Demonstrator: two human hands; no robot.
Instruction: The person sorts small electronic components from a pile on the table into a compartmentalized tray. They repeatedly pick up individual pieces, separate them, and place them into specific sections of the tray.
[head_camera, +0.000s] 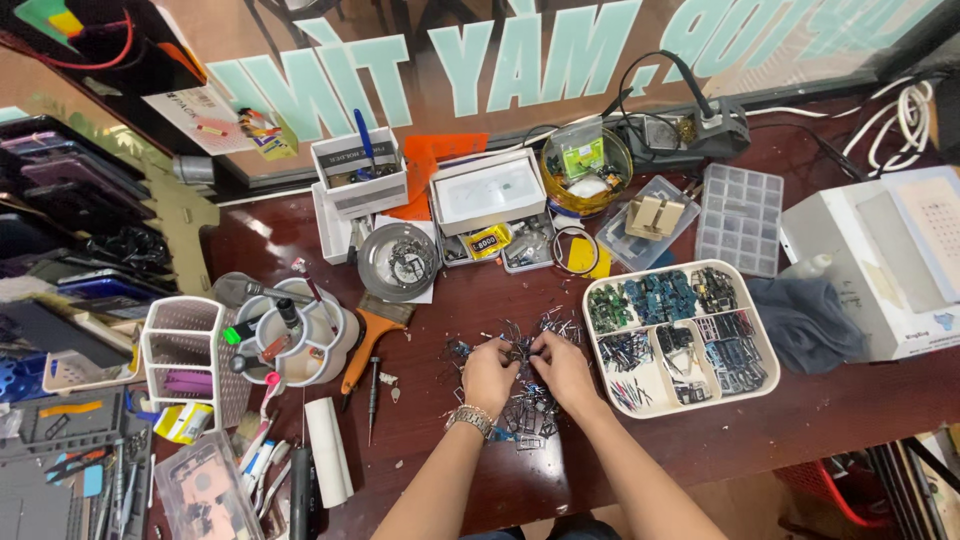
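My left hand (489, 374), with a metal watch on its wrist, and my right hand (562, 368) meet over a heap of small dark metal parts (530, 405) on the dark red table. The fingertips of both hands pinch at tiny pieces at the top of the heap. Just what sits between the fingers is too small to make out. To the right of my right hand stands a white divided tray (650, 385) holding sorted small parts, green, blue and black.
A white round tool holder (300, 345) and a white mesh basket (185, 350) stand to the left, with a screwdriver (372, 395) and a white roll (328, 450) nearby. A clear compartment box (740, 215), a grey cloth (805, 320) and a white machine (880, 255) lie at right.
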